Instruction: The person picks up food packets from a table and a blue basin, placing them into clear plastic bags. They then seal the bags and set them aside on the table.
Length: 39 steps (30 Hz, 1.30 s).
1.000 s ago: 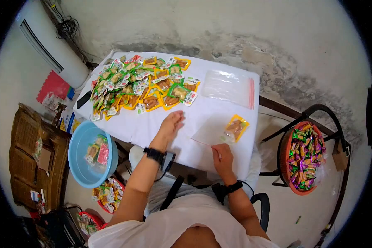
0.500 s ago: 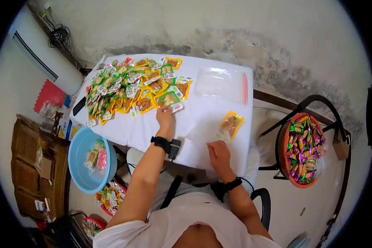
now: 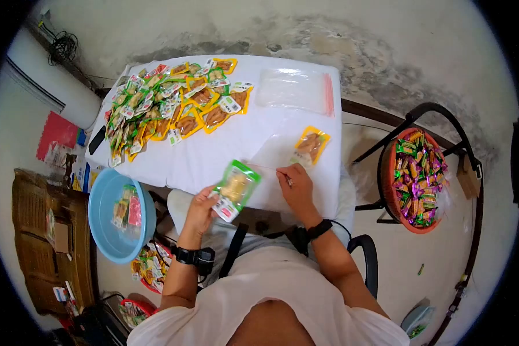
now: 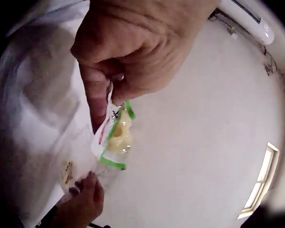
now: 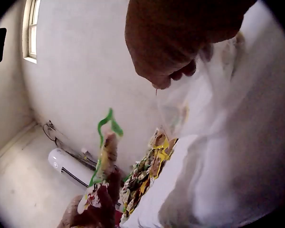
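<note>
My left hand (image 3: 199,213) pinches a green-edged snack packet (image 3: 236,187) by its white end, over the table's near edge. Pale yellow pieces show through the packet's window, also in the left wrist view, where the packet (image 4: 119,137) hangs below the thumb and finger. My right hand (image 3: 297,187) grips the edge of a clear plastic bag (image 3: 269,151), with its fingers curled. A yellow-edged packet (image 3: 311,144) of brown pieces lies just beyond that hand, overlapping the bag. In the right wrist view the bag (image 5: 173,107) hangs from the fingertips.
A heap of snack packets (image 3: 150,106) covers the left of the white-clothed table (image 3: 213,155). Flat clear bags (image 3: 291,91) lie at the back right. A blue basin (image 3: 98,222) stands left; a red basket (image 3: 418,179) of wrapped sweets stands right. A phone (image 3: 97,140) lies at the left edge.
My left hand reached to the heap, took the green-edged packet and drew it back towards the body. My right hand stays at the bag's edge.
</note>
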Each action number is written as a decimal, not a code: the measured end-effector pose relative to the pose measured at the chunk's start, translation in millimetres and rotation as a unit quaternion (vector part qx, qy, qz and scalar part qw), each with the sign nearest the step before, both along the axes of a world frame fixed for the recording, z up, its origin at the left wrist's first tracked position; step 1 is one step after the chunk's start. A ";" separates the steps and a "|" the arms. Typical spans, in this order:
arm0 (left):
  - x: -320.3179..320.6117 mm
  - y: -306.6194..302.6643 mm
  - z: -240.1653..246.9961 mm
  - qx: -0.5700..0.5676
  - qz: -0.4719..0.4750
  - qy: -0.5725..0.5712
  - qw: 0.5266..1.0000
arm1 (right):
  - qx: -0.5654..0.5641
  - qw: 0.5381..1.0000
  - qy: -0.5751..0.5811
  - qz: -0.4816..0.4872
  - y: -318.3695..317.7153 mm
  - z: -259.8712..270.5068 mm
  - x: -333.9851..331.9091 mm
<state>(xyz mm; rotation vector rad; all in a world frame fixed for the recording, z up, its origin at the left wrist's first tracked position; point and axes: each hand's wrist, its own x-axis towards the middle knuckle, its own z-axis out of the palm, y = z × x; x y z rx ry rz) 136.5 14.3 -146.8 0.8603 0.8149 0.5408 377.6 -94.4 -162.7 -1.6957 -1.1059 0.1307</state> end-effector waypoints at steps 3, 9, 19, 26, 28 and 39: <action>16.1 -14.4 2.9 0.009 -0.079 0.081 0.993 | 0.022 1.000 -0.016 0.002 0.0 1.1 -0.6; 56.9 -9.6 -2.9 -0.012 -0.119 0.070 0.990 | 0.018 0.999 -0.041 0.006 -4.1 -1.5 0.2; 134.4 1.8 -45.3 -0.020 -0.171 -0.042 0.984 | 0.041 0.995 -0.089 0.032 -6.5 5.5 2.0; 184.9 6.9 -77.4 0.157 -0.129 -0.022 0.979 | 0.071 0.991 -0.100 0.045 -7.4 5.8 4.8; 199.8 16.7 -99.5 0.123 -0.082 -0.057 0.987 | 0.075 0.991 -0.101 0.049 -6.8 2.9 4.8; 202.8 -4.2 -72.0 0.567 -0.036 0.134 0.812 | 0.058 0.994 -0.074 0.048 -8.9 -0.2 8.0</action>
